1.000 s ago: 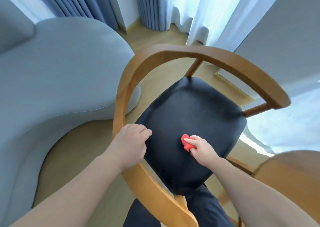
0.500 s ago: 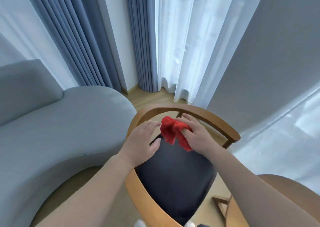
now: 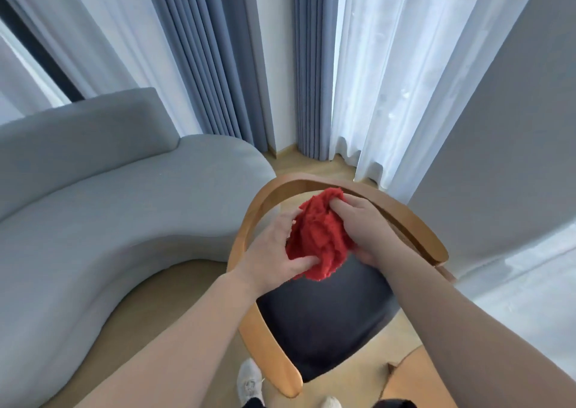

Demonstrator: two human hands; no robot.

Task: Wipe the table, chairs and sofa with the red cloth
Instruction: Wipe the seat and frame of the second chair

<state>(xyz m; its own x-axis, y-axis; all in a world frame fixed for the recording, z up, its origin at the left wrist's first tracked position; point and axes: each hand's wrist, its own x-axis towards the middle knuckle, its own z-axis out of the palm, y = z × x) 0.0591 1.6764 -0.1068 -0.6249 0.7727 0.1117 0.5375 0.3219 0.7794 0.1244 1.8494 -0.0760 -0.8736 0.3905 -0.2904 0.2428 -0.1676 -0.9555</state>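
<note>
The bright red fuzzy cloth [image 3: 318,236] is one plain, solid colour. The curved wooden chair frame [image 3: 271,354] is honey-brown, and its padded seat [image 3: 321,323] is near-black. The rounded fabric sofa [image 3: 109,220] is plain pale blue-grey. The pleated drapes [image 3: 205,58] are slate blue and the sheer curtains [image 3: 389,80] are white. The plank floor [image 3: 156,289] is light tan and the shoe [image 3: 249,382] is white.

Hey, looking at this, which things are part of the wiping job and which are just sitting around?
Part of the job:
- red cloth, gripped by left hand and right hand
- chair
- sofa

Just around:
- blue curtains
- white sheer curtains
- wooden floor
- white shoe
</note>
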